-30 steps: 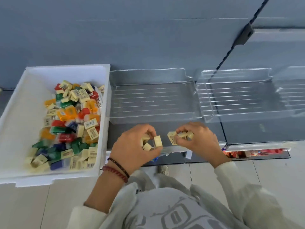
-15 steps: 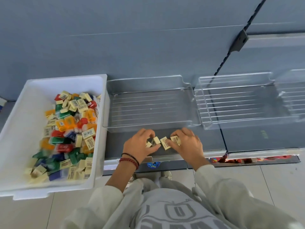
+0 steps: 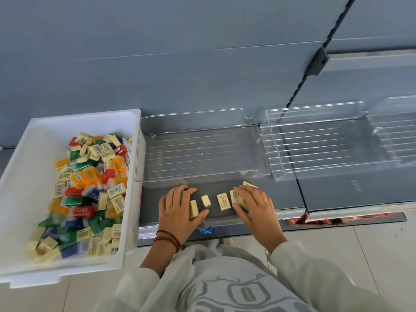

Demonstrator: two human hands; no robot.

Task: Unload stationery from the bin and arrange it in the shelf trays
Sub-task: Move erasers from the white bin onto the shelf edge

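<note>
Clear glossy plastic tray (image 3: 202, 176)

Probably a shop: slotted shelving upright (image 3: 296, 91), clear display trays (image 3: 202, 154), a bin (image 3: 22, 176) of barcoded erasers (image 3: 117, 202).

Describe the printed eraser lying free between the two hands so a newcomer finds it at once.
From the white bin on the left, move right to the dark shelf strip before the first clear tray. Between the left hand and right hand lie two untouched cream erasers. Pick the printed eraser on the right: longer, dark lettering on top, while the plain eraser beside it is shorter.
</note>
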